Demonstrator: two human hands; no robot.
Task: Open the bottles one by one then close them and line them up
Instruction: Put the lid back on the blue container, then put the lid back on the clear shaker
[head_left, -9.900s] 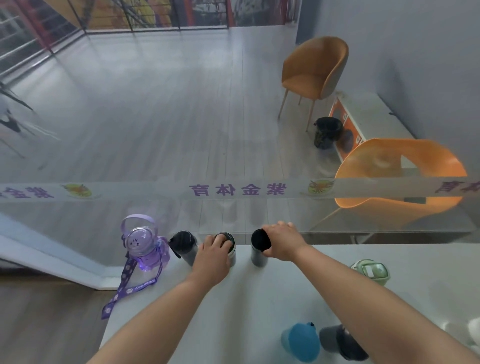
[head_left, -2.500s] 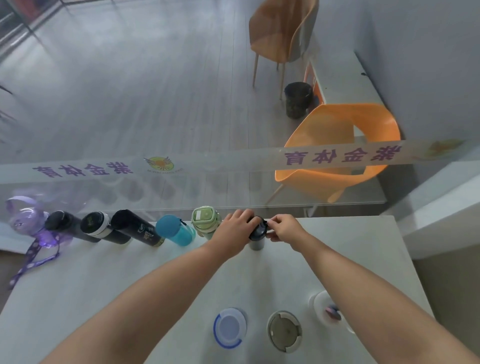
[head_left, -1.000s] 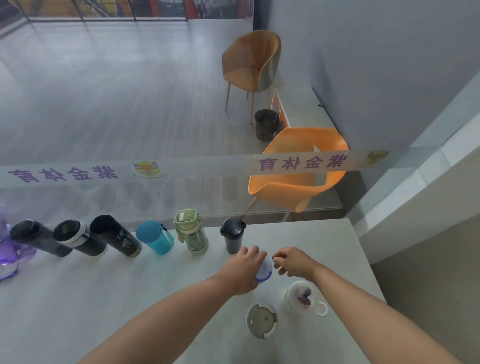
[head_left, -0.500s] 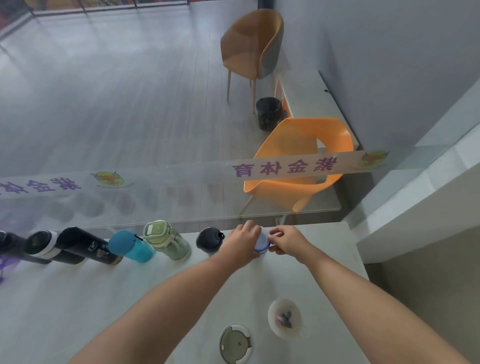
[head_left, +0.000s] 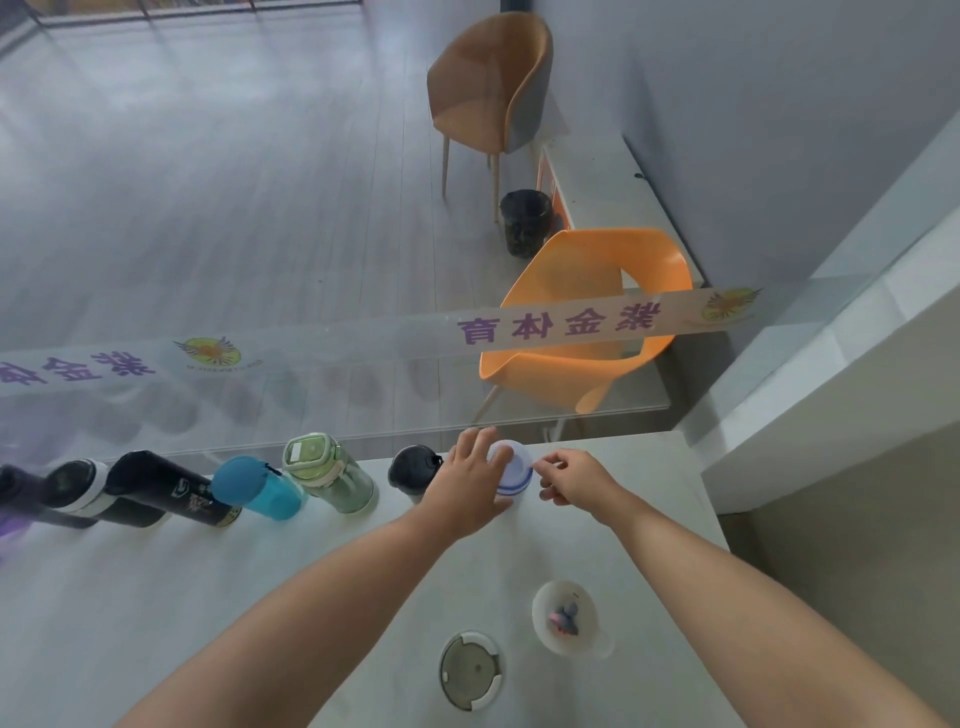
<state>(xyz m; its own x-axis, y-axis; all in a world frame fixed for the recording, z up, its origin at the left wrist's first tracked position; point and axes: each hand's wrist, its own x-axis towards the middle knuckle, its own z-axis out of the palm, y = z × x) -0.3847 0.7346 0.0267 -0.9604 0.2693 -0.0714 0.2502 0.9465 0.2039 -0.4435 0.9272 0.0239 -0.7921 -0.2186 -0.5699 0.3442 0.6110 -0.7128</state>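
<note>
A white table (head_left: 156, 597) stands against a glass panel (head_left: 311, 395). A row of bottles runs along its far edge, left to right: a dark bottle (head_left: 21, 493) cut by the frame edge, a black bottle with a white band (head_left: 78, 488), a black flask (head_left: 166, 488) with a small emblem and print too blurred to read, a blue bottle (head_left: 254, 488), a green bottle (head_left: 327, 473) with a pale label on its lid, writing not legible, and a black-lidded cup (head_left: 413, 467).

At the right end of the row stands a white bottle (head_left: 514, 473) with a blue ring below its lid, just beside the black-lidded cup. The left hand (head_left: 467, 488) is wrapped around its left side, fingers over the top edge. The right hand (head_left: 576, 478) is just to its right, thumb and forefinger pinched narrow at the lid's rim; contact cannot be confirmed.

Nearer the person, well apart from the row, stand a grey-lidded bottle (head_left: 470, 670) and a white cup (head_left: 566, 618) with a small blue-pink figure on top.

A frosted strip (head_left: 571, 322) across the glass bears purple Chinese characters, seen mirrored, reading 紫金体育, beside a yellow-green round logo (head_left: 727, 306). The same characters and logo repeat at left. Beyond the glass: an orange chair (head_left: 597, 322), a tan chair (head_left: 488, 83) and a black bin (head_left: 524, 221).
</note>
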